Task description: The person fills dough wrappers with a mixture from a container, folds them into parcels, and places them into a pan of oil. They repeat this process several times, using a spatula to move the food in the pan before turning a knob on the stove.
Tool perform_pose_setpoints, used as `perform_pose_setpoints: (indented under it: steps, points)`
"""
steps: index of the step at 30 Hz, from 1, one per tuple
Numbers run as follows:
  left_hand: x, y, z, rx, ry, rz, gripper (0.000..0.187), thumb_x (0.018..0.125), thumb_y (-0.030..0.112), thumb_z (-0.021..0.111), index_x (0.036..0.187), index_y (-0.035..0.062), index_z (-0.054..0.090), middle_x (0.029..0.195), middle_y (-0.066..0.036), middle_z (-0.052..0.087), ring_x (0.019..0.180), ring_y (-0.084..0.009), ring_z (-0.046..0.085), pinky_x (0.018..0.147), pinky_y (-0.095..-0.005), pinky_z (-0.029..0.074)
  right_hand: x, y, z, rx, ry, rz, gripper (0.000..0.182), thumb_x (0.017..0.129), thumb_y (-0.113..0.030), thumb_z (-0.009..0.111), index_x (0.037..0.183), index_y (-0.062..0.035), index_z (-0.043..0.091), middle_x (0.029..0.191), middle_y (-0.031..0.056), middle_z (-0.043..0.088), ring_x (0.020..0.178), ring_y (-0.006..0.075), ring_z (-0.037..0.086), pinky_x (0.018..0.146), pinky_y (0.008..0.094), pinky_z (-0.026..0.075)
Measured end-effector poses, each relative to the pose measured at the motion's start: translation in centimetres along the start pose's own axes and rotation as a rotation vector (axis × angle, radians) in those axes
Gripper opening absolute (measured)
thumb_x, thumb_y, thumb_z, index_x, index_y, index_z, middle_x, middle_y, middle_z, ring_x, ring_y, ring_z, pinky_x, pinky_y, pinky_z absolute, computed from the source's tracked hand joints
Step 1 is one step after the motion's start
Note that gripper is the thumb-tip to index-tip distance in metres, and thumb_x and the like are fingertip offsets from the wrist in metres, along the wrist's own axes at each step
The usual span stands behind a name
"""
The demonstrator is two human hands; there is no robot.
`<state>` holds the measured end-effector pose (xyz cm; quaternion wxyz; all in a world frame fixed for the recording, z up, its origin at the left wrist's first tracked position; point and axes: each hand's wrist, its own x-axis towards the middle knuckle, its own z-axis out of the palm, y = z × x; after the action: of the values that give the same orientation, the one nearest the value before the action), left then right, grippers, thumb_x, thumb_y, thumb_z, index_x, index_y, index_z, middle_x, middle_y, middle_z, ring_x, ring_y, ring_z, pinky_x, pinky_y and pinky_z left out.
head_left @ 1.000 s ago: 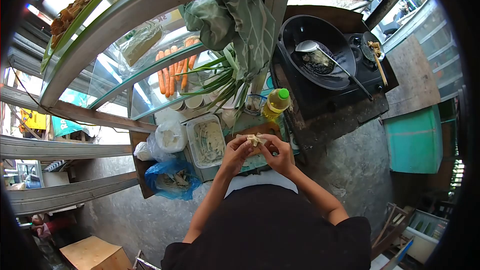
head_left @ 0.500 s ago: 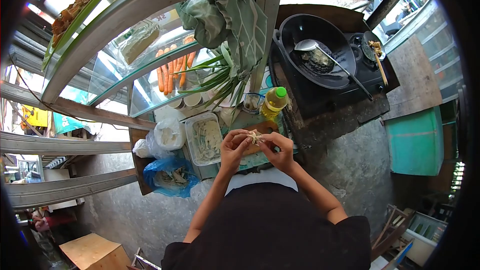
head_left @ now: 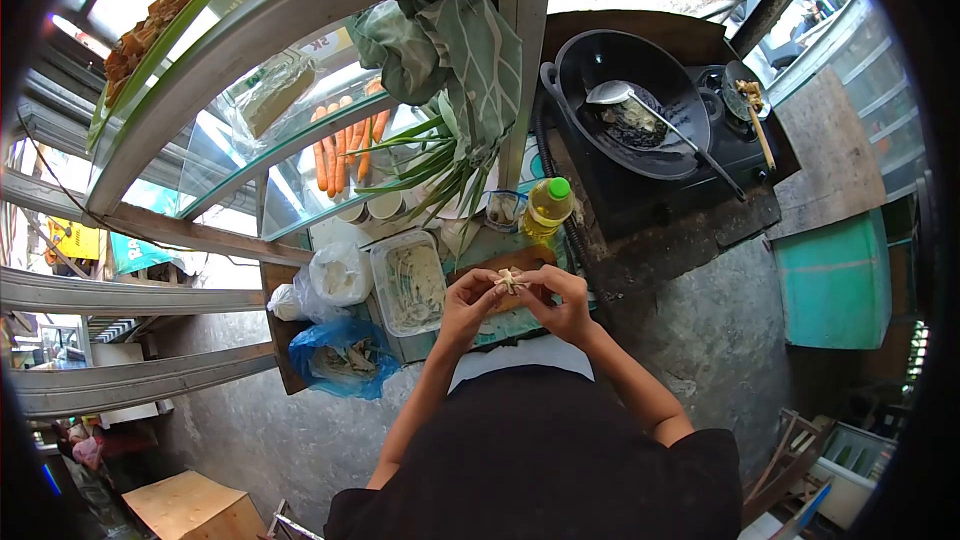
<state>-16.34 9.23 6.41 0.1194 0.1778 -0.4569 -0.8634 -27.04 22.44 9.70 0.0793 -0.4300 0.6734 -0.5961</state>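
Between my two hands, over a brown cutting board, is a small, pale, segmented piece that looks like a garlic bulb. My left hand pinches its left side with thumb and fingers. From the right, the fingertips of my right hand grip the same piece. Part of it is hidden behind the fingers. A clear plastic tub with pale batter-like residue stands left of my left hand. Just beyond my hands is a bottle of yellow oil with a green cap.
A black wok with a ladle in it sits on the stove at the right. Carrots and green leafy stalks are in the glass case. A blue plastic bag holds scraps at the left.
The pale piece has turned slightly between my fingertips, and my fingers have shifted a little around it. My view has shifted slightly; the surroundings look otherwise the same.
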Motion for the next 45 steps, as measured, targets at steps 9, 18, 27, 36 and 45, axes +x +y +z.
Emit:
perform_pose_setpoints:
  steps: [9,18,27,36,45]
  points:
    - [-0.2,0.2,0.1,0.167,-0.021,-0.029,0.024,0.083,0.005,0.06,0.105,-0.0003,0.054,0.106,-0.008,0.06,0.1,-0.0139,0.055,0.083,-0.0253,0.043,8.9,4.0,-11.6,-0.338,0.227,0.121,0.006,0.076,-0.005,0.063,0.078,0.0002,0.063,0.061,0.0038,0.056,0.051,0.0059,0.049,0.047,0.0218,0.038]
    - [-2.1,0.6,-2.4,0.182,0.318,-0.018,0.02,0.082,0.007,0.061,0.101,0.0014,0.057,0.097,-0.005,0.06,0.092,-0.0115,0.055,0.082,-0.0249,0.041,16.7,18.2,-19.5,-1.15,0.029,0.263,0.012,0.072,-0.016,0.062,0.076,-0.0055,0.065,0.071,0.0167,0.062,0.069,0.0331,0.062,0.063,0.0414,0.049]
    - [-2.7,1.0,-3.7,0.107,0.517,-0.017,0.022,0.082,0.011,0.062,0.1,0.0009,0.057,0.095,-0.005,0.061,0.086,-0.0092,0.054,0.078,-0.0226,0.039,16.3,19.1,-20.2,-1.123,-0.097,0.244,0.014,0.069,-0.015,0.064,0.081,-0.0077,0.068,0.075,0.0162,0.063,0.073,0.0328,0.062,0.066,0.0395,0.05]
    - [-2.0,0.8,-4.9,0.113,0.503,-0.078,0.023,0.082,0.014,0.062,0.101,0.0023,0.057,0.093,-0.002,0.062,0.081,-0.0061,0.053,0.068,-0.02,0.036,14.9,2.2,-21.5,-0.875,0.112,0.323,0.012,0.074,-0.014,0.066,0.079,-0.0036,0.068,0.061,0.0107,0.06,0.056,0.0137,0.058,0.053,0.0269,0.044]
    - [-2.3,0.9,-7.2,0.095,0.564,-0.126,0.024,0.084,0.017,0.06,0.104,0.0048,0.055,0.094,0.0,0.059,0.082,-0.0065,0.052,0.068,-0.0194,0.037,9.0,-2.0,-6.1,-0.039,-0.902,0.46,0.017,0.076,-0.016,0.065,0.081,0.0007,0.066,0.07,0.0089,0.064,0.064,0.0131,0.06,0.06,0.0274,0.046]
